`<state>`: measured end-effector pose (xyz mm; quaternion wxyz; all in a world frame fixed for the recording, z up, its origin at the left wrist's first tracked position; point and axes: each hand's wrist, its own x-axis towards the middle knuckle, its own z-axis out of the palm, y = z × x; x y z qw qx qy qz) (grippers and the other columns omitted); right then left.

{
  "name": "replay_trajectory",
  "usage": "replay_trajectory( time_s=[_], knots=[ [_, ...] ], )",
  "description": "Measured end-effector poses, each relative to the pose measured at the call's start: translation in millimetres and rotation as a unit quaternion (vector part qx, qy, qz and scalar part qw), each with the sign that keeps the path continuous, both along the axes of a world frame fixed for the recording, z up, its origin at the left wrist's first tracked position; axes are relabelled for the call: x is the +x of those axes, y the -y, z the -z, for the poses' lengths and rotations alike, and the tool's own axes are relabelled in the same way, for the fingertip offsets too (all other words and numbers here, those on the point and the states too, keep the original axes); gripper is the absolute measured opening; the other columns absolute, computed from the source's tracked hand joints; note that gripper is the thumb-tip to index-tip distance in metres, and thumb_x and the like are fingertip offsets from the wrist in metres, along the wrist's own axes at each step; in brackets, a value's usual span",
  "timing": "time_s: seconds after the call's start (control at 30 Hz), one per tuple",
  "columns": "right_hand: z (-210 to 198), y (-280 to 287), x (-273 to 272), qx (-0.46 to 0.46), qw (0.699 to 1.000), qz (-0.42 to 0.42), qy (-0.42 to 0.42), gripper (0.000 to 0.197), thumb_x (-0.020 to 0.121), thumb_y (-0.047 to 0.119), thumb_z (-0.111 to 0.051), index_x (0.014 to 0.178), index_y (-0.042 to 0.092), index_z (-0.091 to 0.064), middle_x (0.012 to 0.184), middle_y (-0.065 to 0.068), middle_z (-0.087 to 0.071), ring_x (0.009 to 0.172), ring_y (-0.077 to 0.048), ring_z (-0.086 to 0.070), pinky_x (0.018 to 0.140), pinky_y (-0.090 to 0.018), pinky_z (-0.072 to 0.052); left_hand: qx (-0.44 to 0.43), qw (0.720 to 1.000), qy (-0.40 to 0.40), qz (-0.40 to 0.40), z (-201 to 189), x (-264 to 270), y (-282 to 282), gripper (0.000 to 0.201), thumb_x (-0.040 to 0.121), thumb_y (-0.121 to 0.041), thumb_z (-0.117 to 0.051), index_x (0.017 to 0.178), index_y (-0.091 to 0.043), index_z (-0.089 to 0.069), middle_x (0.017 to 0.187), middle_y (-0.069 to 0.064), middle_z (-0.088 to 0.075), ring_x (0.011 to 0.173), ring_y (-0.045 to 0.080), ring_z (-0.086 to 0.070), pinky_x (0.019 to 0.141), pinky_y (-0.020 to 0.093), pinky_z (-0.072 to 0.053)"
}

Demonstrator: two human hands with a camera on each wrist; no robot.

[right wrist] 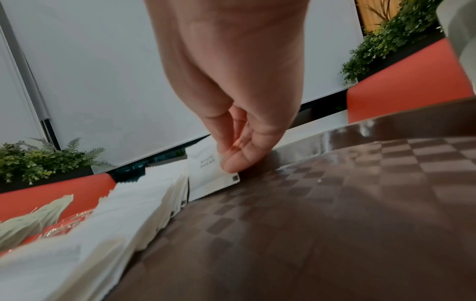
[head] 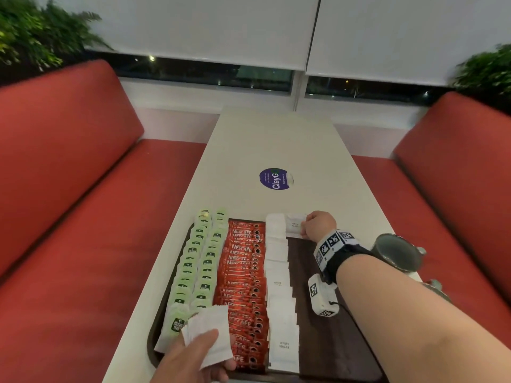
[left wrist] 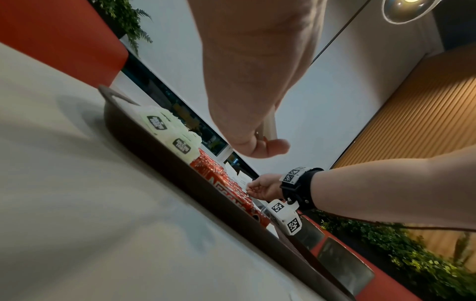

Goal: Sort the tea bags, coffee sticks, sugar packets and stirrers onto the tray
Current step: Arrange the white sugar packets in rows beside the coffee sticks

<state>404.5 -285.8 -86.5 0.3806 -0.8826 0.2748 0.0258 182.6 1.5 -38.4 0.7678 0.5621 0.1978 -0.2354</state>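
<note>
My left hand (head: 193, 357) is nearest me, at the near edge of the brown tray (head: 331, 341). Its grip is curled around a small stack of white sugar packets (head: 210, 333), thumb on top. On the tray lie two rows of green tea bags (head: 199, 261), then red coffee sticks (head: 243, 275), then a row of white sugar packets (head: 279, 272). A grey mug (head: 398, 252) stands on the tabletop (head: 276, 139) to the right; I think stirrers are in it, but it is blurry. Farther off, my right hand (head: 318, 223) pinches one sugar packet (right wrist: 211, 177) at the tray's far edge, beside the white row.
</note>
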Motion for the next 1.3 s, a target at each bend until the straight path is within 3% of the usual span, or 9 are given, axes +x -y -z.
replay_trajectory(
  time_s=[0.2, 0.43, 0.53, 0.6, 0.7, 0.8, 1.0, 1.1, 1.3],
  knots=[
    [10.3, 3.1, 0.8, -0.011, 0.999, 0.020, 0.024, 0.013, 0.081, 0.007, -0.058, 0.090, 0.016, -0.058, 0.102, -0.009, -0.068, 0.094, -0.030, -0.067, 0.088, -0.040, -0.054, -0.015, 1.000, 0.001, 0.009, 1.8, 3.7, 11.6, 0.015, 0.096, -0.001, -0.046, 0.096, -0.011, -0.057, 0.060, 0.032, -0.059, 0.037, 0.033, -0.055, 0.034, 0.029, -0.047],
    [-16.9, -9.5, -34.0, 0.074, 0.991, 0.029, 0.108, 0.020, 0.085, 0.006, -0.053, 0.074, 0.022, -0.054, 0.091, -0.011, -0.068, 0.090, -0.029, -0.067, 0.083, -0.043, -0.056, -0.045, 0.999, -0.002, -0.010, 3.3, 9.5, 20.4, 0.016, 0.094, 0.000, -0.048, 0.108, 0.004, -0.055, 0.073, 0.030, -0.065, 0.049, 0.035, -0.059, 0.039, 0.033, -0.050],
    [-59.4, -45.4, -91.0, 0.155, 0.976, -0.109, 0.105, 0.009, 0.089, 0.012, -0.061, 0.082, 0.016, -0.065, 0.083, -0.003, -0.068, 0.074, -0.016, -0.063, 0.069, -0.029, -0.054, -0.042, 0.999, 0.015, -0.011, 1.5, 13.2, 22.8, 0.019, 0.094, -0.004, -0.050, 0.112, 0.001, -0.055, 0.074, 0.024, -0.067, 0.056, 0.032, -0.063, 0.043, 0.032, -0.051],
    [-80.2, -66.3, -132.7, 0.190, 0.951, -0.239, 0.037, 0.006, 0.086, 0.019, -0.067, 0.085, 0.015, -0.071, 0.077, 0.005, -0.069, 0.068, -0.007, -0.062, 0.061, -0.020, -0.049, -0.050, 0.998, 0.029, -0.002, -3.8, 16.2, 25.9, 0.017, 0.093, -0.006, -0.051, 0.110, -0.004, -0.057, 0.075, 0.021, -0.068, 0.060, 0.030, -0.065, 0.047, 0.032, -0.052],
    [-85.6, -81.6, -172.1, 0.218, 0.925, -0.313, -0.005, 0.005, 0.080, 0.021, -0.075, 0.076, 0.020, -0.072, 0.065, 0.009, -0.064, 0.060, -0.002, -0.055, 0.057, -0.016, -0.043, -0.042, 0.997, 0.063, 0.031, -8.1, 18.7, 32.5, 0.018, 0.093, -0.008, -0.052, 0.110, -0.010, -0.059, 0.077, 0.014, -0.071, 0.063, 0.026, -0.066, 0.049, 0.029, -0.052],
    [-76.4, -83.1, -184.1, 0.213, 0.933, -0.289, 0.032, 0.020, 0.078, 0.017, -0.077, 0.063, 0.024, -0.066, 0.055, 0.013, -0.056, 0.053, 0.001, -0.047, 0.056, -0.013, -0.039, -0.012, 0.994, 0.085, 0.062, -7.7, 19.7, 40.3, 0.021, 0.092, -0.008, -0.055, 0.112, -0.013, -0.060, 0.082, 0.011, -0.072, 0.065, 0.025, -0.066, 0.049, 0.028, -0.051],
    [-71.8, -72.9, -184.9, 0.247, 0.943, -0.219, 0.039, 0.023, 0.079, 0.010, -0.075, 0.061, 0.020, -0.063, 0.054, 0.008, -0.054, 0.047, -0.002, -0.046, 0.051, -0.016, -0.038, 0.022, 0.994, 0.085, 0.070, -5.8, 22.9, 47.9, 0.021, 0.090, -0.019, -0.059, 0.111, -0.016, -0.060, 0.086, 0.010, -0.072, 0.059, 0.023, -0.064, 0.046, 0.028, -0.049],
    [-67.8, -49.8, -156.0, 0.249, 0.958, -0.115, 0.080, 0.019, 0.081, 0.009, -0.073, 0.065, 0.014, -0.063, 0.052, 0.003, -0.056, 0.044, -0.006, -0.045, 0.047, -0.019, -0.037, 0.011, 0.998, 0.054, 0.033, -3.2, 24.8, 43.0, 0.019, 0.096, -0.022, -0.050, 0.109, -0.010, -0.056, 0.082, 0.016, -0.069, 0.053, 0.026, -0.061, 0.039, 0.027, -0.044],
    [-36.7, -2.3, -69.4, 0.124, 0.988, 0.005, 0.093, 0.019, 0.083, 0.009, -0.069, 0.065, 0.011, -0.061, 0.064, -0.004, -0.062, 0.060, -0.016, -0.054, 0.060, -0.031, -0.046, -0.008, 0.999, 0.031, 0.021, 1.9, 22.4, 35.7, 0.028, 0.099, -0.014, -0.035, 0.110, 0.004, -0.053, 0.084, 0.029, -0.068, 0.047, 0.031, -0.058, 0.034, 0.026, -0.038]
  ],
)
